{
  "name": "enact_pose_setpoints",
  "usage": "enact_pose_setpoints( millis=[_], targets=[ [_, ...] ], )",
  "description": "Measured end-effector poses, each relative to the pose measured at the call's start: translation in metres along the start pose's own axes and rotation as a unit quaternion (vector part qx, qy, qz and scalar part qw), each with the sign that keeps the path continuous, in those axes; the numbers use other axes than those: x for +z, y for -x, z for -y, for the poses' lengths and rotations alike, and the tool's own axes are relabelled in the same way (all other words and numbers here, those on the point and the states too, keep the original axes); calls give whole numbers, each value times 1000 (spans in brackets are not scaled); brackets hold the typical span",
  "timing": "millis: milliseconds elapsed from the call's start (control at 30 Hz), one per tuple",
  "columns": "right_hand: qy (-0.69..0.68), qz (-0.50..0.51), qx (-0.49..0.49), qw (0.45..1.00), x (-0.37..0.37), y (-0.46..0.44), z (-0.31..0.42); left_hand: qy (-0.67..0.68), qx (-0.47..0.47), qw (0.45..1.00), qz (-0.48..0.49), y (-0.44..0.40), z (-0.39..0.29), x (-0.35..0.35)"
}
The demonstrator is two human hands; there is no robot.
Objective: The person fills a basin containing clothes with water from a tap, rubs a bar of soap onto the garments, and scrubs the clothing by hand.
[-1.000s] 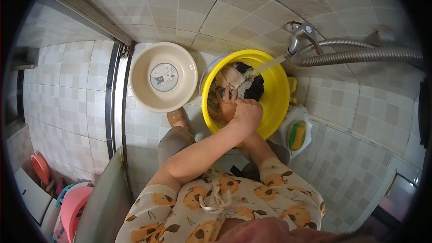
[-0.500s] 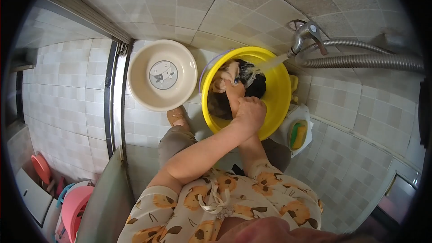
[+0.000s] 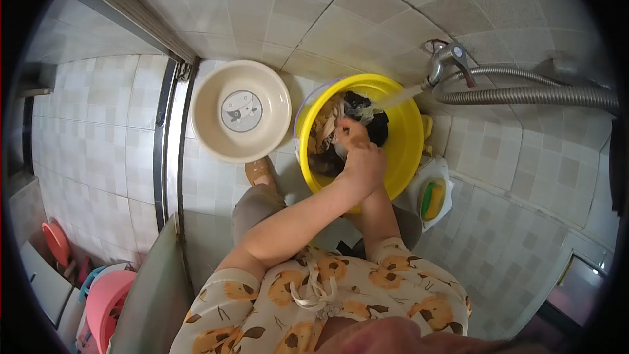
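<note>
A yellow bucket (image 3: 407, 157) holds wet dark and tan clothes (image 3: 322, 132), with black cloth (image 3: 378, 128) at the right of the pile. Inside the bucket, my right hand (image 3: 354, 134) is closed, its fingers curled just above the clothes; whatever is in it is hidden. My left hand (image 3: 365, 162) crosses over my right wrist with its fingers closed, and I cannot make out what they hold. From the tap (image 3: 449, 59) on the wall, a stream of water (image 3: 400, 97) runs onto the black cloth.
Left of the bucket is a cream basin (image 3: 282, 108) with a cow picture on its bottom. A green and yellow brush or sponge (image 3: 432, 199) lies on a white holder at right. Metal hoses (image 3: 524, 95) run along the wall. Pink tubs (image 3: 111, 305) stand at lower left.
My right hand has come up out of the pale cloth, which now lies lower and flatter among the clothes. My left hand stays over my right wrist. Water keeps running.
</note>
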State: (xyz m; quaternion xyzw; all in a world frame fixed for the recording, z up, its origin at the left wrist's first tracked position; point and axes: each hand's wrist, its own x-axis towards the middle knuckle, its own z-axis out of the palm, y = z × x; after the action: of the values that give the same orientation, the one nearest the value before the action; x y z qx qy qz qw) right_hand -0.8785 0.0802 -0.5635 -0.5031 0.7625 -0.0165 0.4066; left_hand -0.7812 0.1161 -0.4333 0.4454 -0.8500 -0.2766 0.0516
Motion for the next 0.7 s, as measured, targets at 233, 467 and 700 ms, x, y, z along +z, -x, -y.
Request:
enact_pose_setpoints(
  millis=[233, 467, 700],
  targets=[
    [124, -126, -115, 977, 56, -46, 4, -1, -6, 999, 53, -8, -8, -5],
    [-336, -17, -13, 942, -49, 34, 7, -45, -2, 999, -28, 1, 6, -11],
    [-347, -138, -115, 921, -141, 117, 37, 53, -49, 995, 74, -10, 36, -32]
  ],
)
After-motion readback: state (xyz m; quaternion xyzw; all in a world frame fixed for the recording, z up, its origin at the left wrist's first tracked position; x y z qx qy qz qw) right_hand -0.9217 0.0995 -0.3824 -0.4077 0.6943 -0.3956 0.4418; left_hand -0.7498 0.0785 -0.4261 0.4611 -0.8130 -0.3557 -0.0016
